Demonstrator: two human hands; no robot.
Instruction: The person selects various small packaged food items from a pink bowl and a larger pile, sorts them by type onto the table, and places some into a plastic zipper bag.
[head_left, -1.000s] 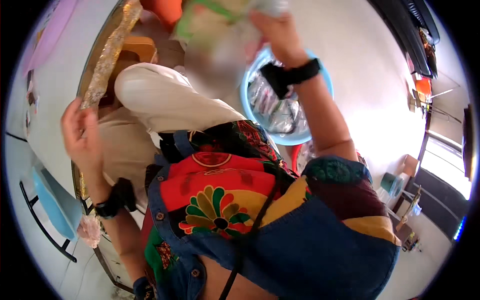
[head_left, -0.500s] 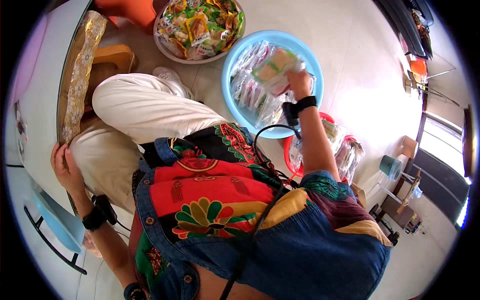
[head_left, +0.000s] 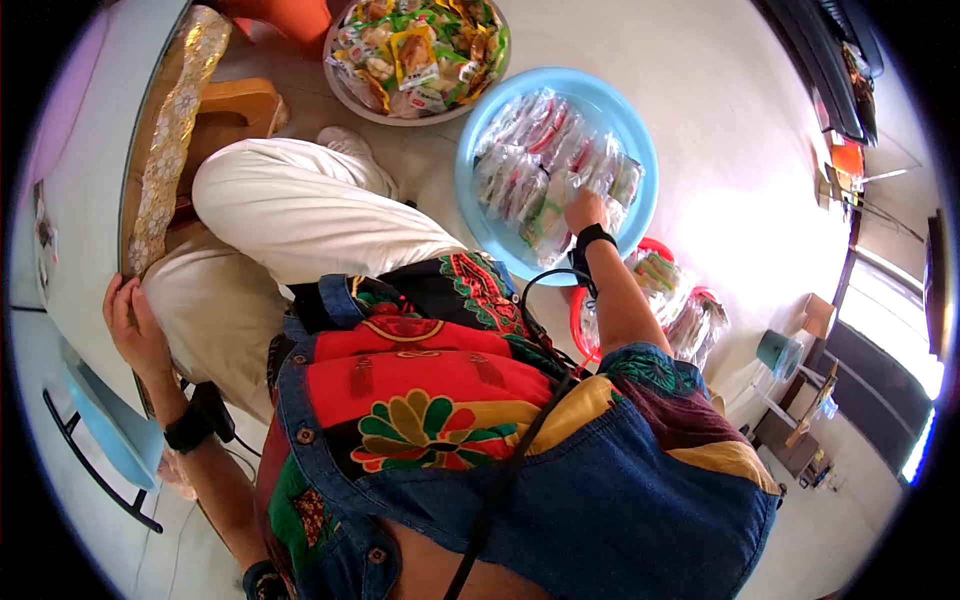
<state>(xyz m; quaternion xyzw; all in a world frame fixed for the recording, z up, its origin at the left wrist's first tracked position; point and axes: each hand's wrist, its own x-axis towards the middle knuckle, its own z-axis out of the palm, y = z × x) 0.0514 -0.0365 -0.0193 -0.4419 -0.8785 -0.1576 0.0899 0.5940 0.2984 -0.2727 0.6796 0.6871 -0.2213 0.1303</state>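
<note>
My right hand [head_left: 585, 212] reaches down into a light blue plastic basin [head_left: 648, 190]. Its fingers are closed at the top of a clear plastic packet [head_left: 553, 238] near the basin's near side; the fingertips are partly hidden. Around it, several clear packets [head_left: 520, 180] with whitish, red and green contents stand in close rows. My left hand [head_left: 138, 330] lies at the edge of the white table [head_left: 85, 230], beside my knee. Its fingers are stretched out, and it holds nothing.
A bowl full of yellow and green food packets [head_left: 415, 58] stands beyond my foot. Close to my right forearm is a red basin [head_left: 580, 330] with more clear packets [head_left: 690, 320]. A wooden stool [head_left: 240, 105] and an orange stool [head_left: 285, 25] stand near the table.
My right hand has lowered the packet it held above the blue basin down among the others there. The left hand has stayed at the table edge.
</note>
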